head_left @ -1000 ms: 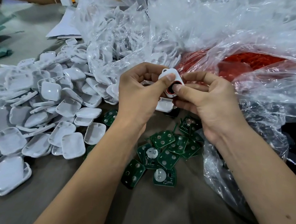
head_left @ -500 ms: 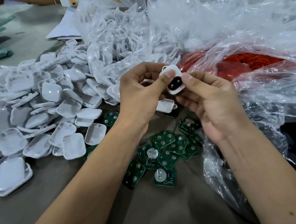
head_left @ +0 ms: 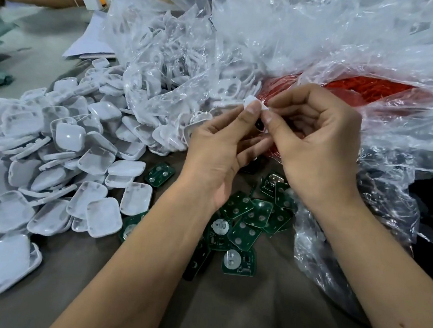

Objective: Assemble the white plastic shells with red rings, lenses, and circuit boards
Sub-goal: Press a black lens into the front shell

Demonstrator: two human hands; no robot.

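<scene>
Fingers of left hand [head_left: 216,150] and right hand [head_left: 316,147] pinch small glossy white shell [head_left: 251,102], dark lens showing.

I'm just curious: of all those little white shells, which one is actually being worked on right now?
The white shell pinched between the left hand and right hand, raised above the table; all others lie loose in the pile or inside the bag.

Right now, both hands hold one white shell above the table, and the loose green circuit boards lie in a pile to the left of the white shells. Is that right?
Not quite. In the head view both hands, left and right, do hold one white shell, but the green circuit boards lie to the right of the pile of white shells, below the hands.
</scene>
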